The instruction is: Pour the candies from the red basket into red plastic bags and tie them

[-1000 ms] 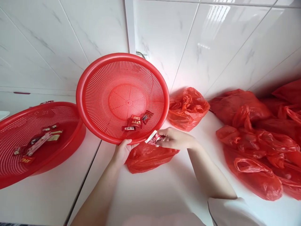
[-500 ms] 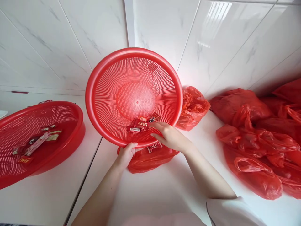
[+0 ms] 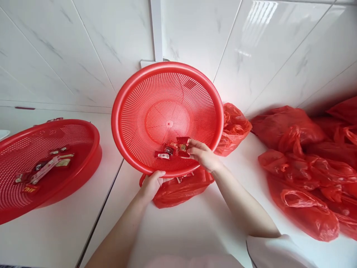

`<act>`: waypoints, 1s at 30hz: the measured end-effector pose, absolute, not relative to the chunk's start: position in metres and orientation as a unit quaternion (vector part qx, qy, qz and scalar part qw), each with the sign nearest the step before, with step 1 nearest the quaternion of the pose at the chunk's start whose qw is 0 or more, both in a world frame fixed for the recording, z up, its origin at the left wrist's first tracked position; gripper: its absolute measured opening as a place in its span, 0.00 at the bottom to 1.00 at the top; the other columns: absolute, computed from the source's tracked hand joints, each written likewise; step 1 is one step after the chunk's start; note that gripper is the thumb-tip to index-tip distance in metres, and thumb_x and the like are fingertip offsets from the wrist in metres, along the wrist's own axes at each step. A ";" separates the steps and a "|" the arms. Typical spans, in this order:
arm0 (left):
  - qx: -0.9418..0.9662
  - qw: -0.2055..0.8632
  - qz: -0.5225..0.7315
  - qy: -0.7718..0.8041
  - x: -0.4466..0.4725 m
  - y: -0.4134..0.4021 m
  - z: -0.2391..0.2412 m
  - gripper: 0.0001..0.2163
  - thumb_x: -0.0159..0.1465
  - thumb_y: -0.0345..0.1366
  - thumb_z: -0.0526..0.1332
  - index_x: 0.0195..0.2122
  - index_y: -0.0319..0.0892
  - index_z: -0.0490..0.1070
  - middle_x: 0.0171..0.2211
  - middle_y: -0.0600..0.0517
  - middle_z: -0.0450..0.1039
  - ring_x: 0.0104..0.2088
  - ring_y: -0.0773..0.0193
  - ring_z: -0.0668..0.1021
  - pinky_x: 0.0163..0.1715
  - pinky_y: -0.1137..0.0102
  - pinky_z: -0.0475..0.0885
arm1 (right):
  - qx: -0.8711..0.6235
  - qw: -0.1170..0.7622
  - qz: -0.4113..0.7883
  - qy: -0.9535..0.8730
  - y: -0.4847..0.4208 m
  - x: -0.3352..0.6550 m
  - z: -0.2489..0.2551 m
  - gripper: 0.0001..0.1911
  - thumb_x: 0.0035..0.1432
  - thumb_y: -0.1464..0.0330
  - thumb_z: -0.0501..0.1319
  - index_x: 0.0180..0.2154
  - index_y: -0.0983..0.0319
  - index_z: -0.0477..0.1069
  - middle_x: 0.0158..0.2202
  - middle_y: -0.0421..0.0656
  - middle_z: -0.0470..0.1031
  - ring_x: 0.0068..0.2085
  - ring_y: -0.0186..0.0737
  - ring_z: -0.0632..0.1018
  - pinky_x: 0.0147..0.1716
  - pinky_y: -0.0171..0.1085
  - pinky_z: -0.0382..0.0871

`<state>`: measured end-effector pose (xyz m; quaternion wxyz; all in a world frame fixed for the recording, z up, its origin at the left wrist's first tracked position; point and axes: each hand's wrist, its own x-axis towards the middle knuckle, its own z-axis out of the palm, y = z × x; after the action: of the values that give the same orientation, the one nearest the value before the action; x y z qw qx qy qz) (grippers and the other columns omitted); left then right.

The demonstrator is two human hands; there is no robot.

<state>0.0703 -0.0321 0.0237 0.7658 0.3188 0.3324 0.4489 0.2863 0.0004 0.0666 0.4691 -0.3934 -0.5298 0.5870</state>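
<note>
A large red mesh basket [image 3: 134,89] is tilted toward me, its lower rim over a red plastic bag [image 3: 181,195]. My left hand [image 3: 152,185] grips that lower rim, thumb on top and fingers hidden below. Inside the basket's lower side my right hand [image 3: 203,152] pinches a small red wrapped snack packet [image 3: 183,146] between thumb and fingers. Several other small packets [image 3: 164,154] lie in the basket just left of it, partly overlapping. Through the mouth of the bag a printed packet [image 3: 184,177] partly shows beneath the rim.
At the left stands a second red mesh basket [image 3: 86,149] with several wrapped packets [image 3: 51,163] in it. A red bag [image 3: 232,128] sits behind my right hand. Several filled red bags [image 3: 304,178] are heaped at the right. A tiled wall [image 3: 192,33] rises behind the white table [image 3: 195,230].
My right hand has closed on a red packet and lifted it slightly from the others. The tilted basket sits a little further right and lower in view, my left hand still on its rim.
</note>
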 end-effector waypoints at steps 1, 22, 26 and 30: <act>0.318 0.757 0.460 0.337 0.068 -0.030 0.024 0.18 0.58 0.30 0.61 0.51 0.41 0.75 0.47 0.47 0.80 0.54 0.46 0.77 0.52 0.52 0.74 | -0.361 0.482 0.644 -0.472 0.001 0.287 0.069 0.21 0.56 0.70 0.57 0.52 0.63 0.70 0.48 0.48 0.78 0.48 0.44 0.79 0.50 0.46 0.75; 0.327 0.690 0.536 0.360 0.051 -0.013 0.026 0.14 0.56 0.30 0.63 0.43 0.38 0.78 0.46 0.45 0.80 0.53 0.45 0.77 0.54 0.49 0.73 | -0.322 0.361 0.688 -0.542 -0.011 0.290 0.077 0.22 0.55 0.64 0.68 0.50 0.59 0.67 0.38 0.41 0.80 0.37 0.36 0.81 0.38 0.36 0.78; 0.327 0.672 0.559 0.359 0.051 -0.011 0.027 0.18 0.56 0.28 0.63 0.48 0.42 0.76 0.46 0.48 0.80 0.53 0.47 0.78 0.54 0.49 0.72 | -0.400 0.208 0.603 -0.658 -0.014 0.286 0.066 0.17 0.55 0.61 0.67 0.45 0.59 0.71 0.31 0.39 0.77 0.28 0.36 0.79 0.22 0.31 0.73; 0.331 0.663 0.566 0.362 0.054 -0.013 0.030 0.21 0.55 0.28 0.63 0.51 0.44 0.74 0.46 0.49 0.80 0.51 0.49 0.79 0.54 0.50 0.73 | -0.418 0.175 0.491 -0.744 -0.014 0.281 0.060 0.14 0.52 0.66 0.68 0.42 0.57 0.72 0.32 0.38 0.77 0.31 0.37 0.79 0.28 0.33 0.73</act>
<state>0.0535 -0.0134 0.0301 0.6627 0.3310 0.3621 0.5658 0.2808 -0.0139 0.0595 0.1749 -0.4182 -0.7436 0.4915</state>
